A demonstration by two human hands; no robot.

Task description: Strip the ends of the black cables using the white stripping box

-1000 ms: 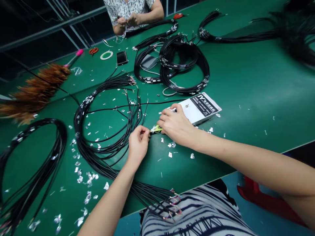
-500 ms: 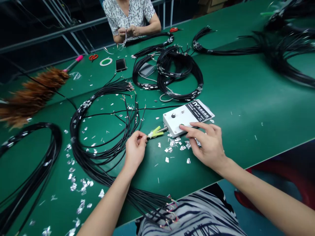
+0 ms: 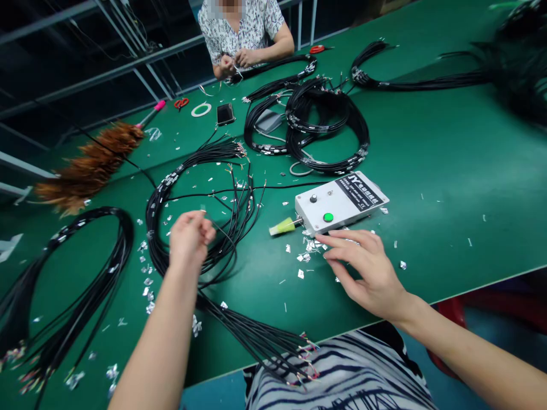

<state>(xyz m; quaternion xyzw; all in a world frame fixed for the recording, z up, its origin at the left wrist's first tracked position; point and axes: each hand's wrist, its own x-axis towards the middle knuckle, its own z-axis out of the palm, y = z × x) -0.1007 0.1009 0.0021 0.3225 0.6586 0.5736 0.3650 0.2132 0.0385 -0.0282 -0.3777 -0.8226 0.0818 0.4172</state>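
Note:
My left hand (image 3: pixel 190 239) is raised over the coil of black cables (image 3: pixel 154 239), its fingers pinched on a black cable (image 3: pixel 228 236) that curves out to the right of the hand. Just in front of the white control box (image 3: pixel 325 205), my right hand (image 3: pixel 363 267) is open, with the fingers stretched out and the index fingertip by the box's lower edge. A round green button (image 3: pixel 328 217) and a black knob (image 3: pixel 313 198) show on the box's top. From its left side sticks a yellow-green clip (image 3: pixel 282 226), with nothing in its tip.
Foil scraps (image 3: pixel 305 256) litter the green table (image 3: pixel 448 216). More cable coils (image 3: pixel 363 142) lie behind the box and another bundle (image 3: pixel 123 239) at the left. A phone (image 3: pixel 225 114), tape roll (image 3: pixel 200 109), scissors (image 3: pixel 181 103) and brown duster (image 3: pixel 102 154) lie farther back. A co-worker (image 3: pixel 241 34) sits opposite.
My left hand has moved left and up, away from the clip, with the cable. My right index finger has come off the green button and drawn back to the box's front edge.

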